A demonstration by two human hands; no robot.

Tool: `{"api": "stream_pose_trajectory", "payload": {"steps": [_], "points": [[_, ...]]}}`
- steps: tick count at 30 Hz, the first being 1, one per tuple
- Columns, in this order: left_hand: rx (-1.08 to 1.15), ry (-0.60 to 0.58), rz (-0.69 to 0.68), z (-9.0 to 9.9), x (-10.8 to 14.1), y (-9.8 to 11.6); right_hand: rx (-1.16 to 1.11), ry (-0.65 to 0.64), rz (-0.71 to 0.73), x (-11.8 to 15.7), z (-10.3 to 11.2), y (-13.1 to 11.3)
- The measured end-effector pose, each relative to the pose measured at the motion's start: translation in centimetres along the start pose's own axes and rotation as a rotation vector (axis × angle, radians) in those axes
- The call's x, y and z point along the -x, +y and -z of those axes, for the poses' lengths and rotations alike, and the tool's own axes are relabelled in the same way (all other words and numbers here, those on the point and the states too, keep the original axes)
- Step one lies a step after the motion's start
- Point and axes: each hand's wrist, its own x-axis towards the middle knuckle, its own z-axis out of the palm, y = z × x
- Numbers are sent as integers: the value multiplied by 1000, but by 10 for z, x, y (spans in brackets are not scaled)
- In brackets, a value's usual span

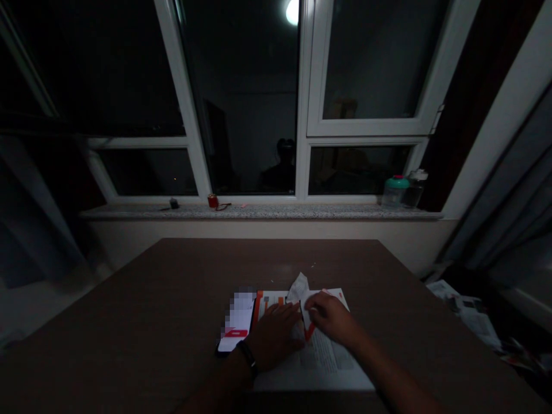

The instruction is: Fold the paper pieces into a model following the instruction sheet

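A pixelated phone screen (237,316), illegibly small leaflet print (321,357)

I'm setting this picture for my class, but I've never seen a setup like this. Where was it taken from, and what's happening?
This picture comes from a camera worn on a person's head, looking forward and down at their bare hands. On a brown wooden-looking table lies a white printed paper sheet with orange markings. The left hand, with a black wristband, lies flat on the sheet. The right hand has its fingers on a raised, creased fold of it. Beside the sheet is a rectangular smartphone with a blurred screen.
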Motion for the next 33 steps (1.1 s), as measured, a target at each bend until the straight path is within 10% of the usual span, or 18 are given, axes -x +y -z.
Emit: {"api": "stream_pose_trajectory", "payload": {"steps": [33], "points": [[15, 20, 145, -3, -4, -4, 212, -154, 42, 5, -11, -20]]}}
